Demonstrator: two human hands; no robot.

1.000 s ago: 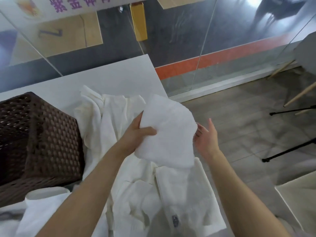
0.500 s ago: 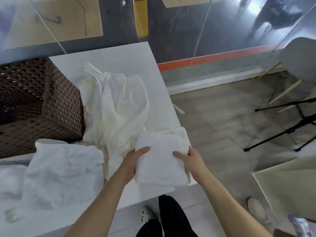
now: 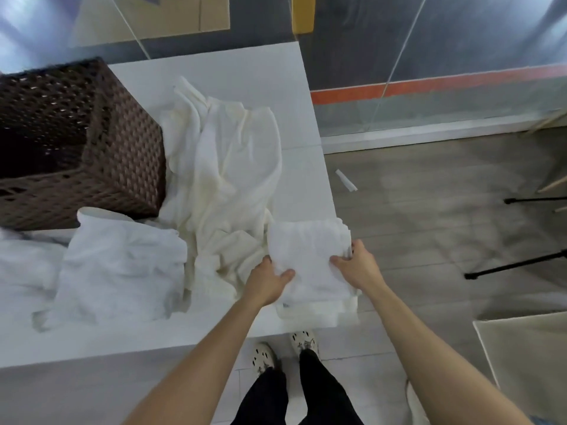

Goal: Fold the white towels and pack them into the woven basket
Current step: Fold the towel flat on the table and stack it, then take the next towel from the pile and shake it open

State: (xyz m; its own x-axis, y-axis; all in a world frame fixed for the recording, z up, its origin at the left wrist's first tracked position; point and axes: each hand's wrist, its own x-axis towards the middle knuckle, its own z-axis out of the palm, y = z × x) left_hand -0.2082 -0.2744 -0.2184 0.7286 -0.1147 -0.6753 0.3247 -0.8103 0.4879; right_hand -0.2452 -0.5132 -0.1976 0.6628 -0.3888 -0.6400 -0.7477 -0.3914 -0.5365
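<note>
Far left stands the woven basket (image 3: 92, 142), loose towels (image 3: 227, 167) heaped against it. At the table (image 3: 306, 185) corner the folded towel (image 3: 310, 256) is pinched edgewise by left hand (image 3: 267, 279) and right hand (image 3: 359, 268) — thumbs on top — presumably so the folds hold square.

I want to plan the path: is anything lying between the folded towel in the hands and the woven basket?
Yes. A heap of unfolded cream cloth lies between the folded towel and the woven basket, against its wall.
</note>
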